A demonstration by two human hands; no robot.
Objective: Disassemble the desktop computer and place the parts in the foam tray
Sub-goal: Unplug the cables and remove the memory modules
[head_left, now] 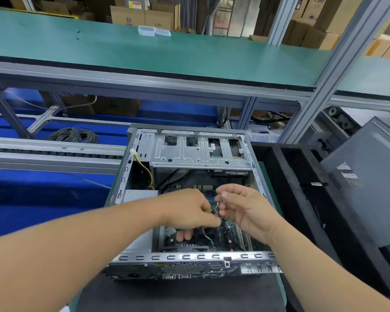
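Both hands over open PC case [189,221]: left hand [187,210] & right hand [241,208] each pinching thin wires [215,206].

Both hands [214,210] hide the thin wires' [215,207] connector

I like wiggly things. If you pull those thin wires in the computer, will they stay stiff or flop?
Probably flop: the wires already curve loosely between both hands. They look thin, so likely light. A hard tug might damage them.
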